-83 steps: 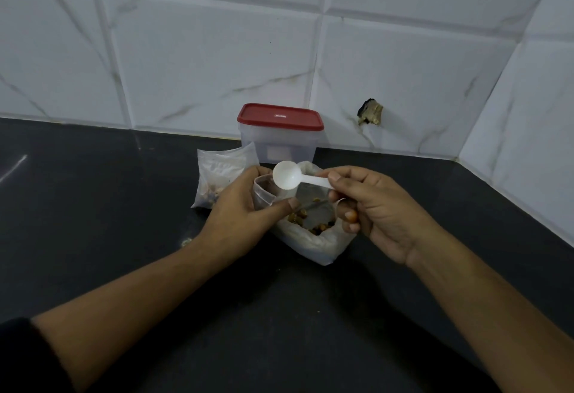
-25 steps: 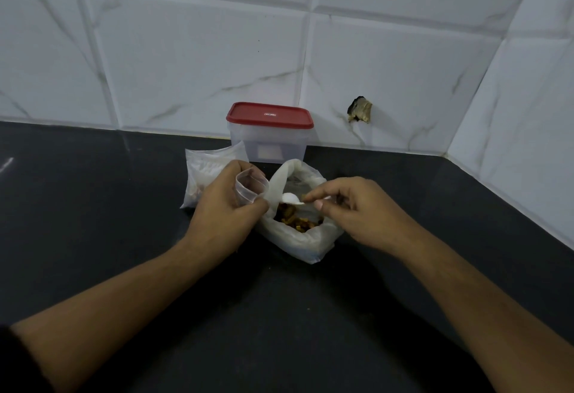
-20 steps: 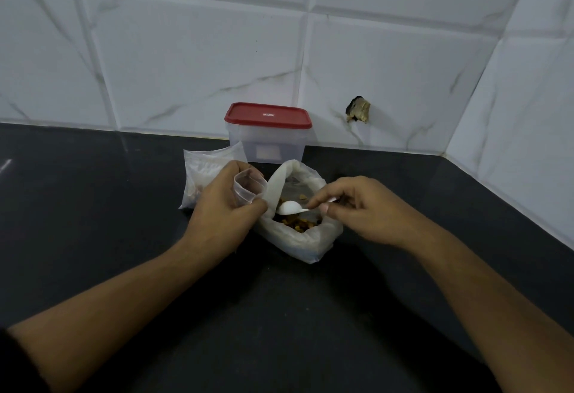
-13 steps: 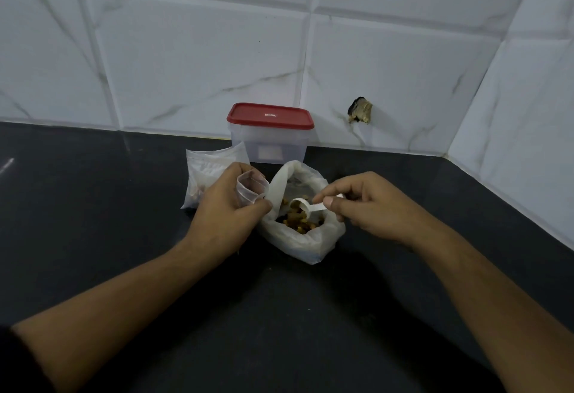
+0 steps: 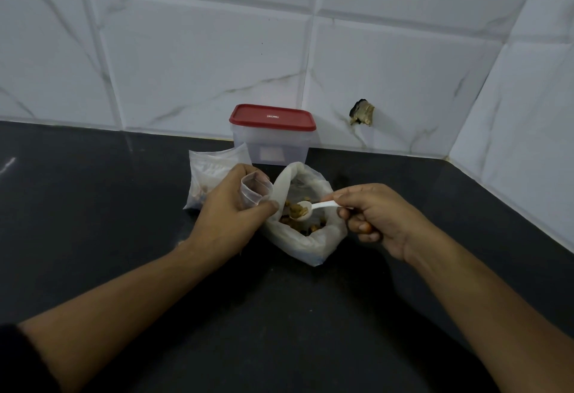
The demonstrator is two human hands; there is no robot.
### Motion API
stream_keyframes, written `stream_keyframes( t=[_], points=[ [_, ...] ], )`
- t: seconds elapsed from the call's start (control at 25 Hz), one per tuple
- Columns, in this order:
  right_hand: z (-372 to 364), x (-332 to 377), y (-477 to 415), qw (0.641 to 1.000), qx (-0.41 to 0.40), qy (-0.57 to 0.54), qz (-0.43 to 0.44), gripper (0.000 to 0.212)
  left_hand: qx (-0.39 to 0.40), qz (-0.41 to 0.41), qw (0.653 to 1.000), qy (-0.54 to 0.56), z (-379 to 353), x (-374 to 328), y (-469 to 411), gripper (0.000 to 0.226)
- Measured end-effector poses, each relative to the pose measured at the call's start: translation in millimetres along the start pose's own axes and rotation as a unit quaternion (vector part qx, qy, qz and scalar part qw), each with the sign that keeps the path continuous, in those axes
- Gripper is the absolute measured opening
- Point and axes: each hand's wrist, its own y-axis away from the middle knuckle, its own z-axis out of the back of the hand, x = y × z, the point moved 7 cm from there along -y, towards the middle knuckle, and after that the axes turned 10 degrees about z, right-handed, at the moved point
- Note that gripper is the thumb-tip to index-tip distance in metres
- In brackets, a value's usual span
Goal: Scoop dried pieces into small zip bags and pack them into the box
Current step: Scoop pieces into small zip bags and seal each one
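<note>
Head view, and here is the transfer in mid-flight: the left hand (image 5: 228, 209) curls round a small zip bag (image 5: 256, 190), thumb and fingers pinching its mouth into an open ring turned toward the right, ready, I'd say, to receive a spoonful. The right hand (image 5: 383, 220) pinches the handle of a white spoon (image 5: 323, 205), whose bowl carries a heap of dried pieces (image 5: 298, 211) and hangs over the big open bag (image 5: 310, 248). That looks like good sense, since anything that slips off should drop back into the supply. The big bag slumps on the tabletop (image 5: 124, 237) just beside the little one, so the crossing is short. Behind the left hand lies another clear bag (image 5: 211, 172) with a few pieces in its corner; filled, probably, though I cannot tell whether it is sealed. The box (image 5: 273, 150) waits at the back against the wall with its red lid (image 5: 272, 117) on, so no packing yet. The tabletop is dark and matte, the white tiles (image 5: 202, 66) veined like marble and meeting in a corner on the right, one showing a dark chipped hole (image 5: 362, 112).
</note>
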Motion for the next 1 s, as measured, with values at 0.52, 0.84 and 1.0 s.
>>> stream_keyframes(
  t=[0.52,0.84,1.0],
  points=[
    [1.1,12.9,-0.2,0.992,-0.012,-0.105,0.062,0.024,0.026,0.005,1.000,0.014,-3.6,-1.7,1.3,0.036],
    [-35.7,34.8,17.8,0.981,0.046,-0.011,0.186,0.023,0.044,-0.018,0.998,0.028,-5.6,-1.5,1.5,0.037],
    [-49.4,43.1,26.5,0.943,0.058,0.156,0.289,0.025,0.035,-0.034,0.999,0.017,-5.7,-2.2,1.6,0.035]
  ],
)
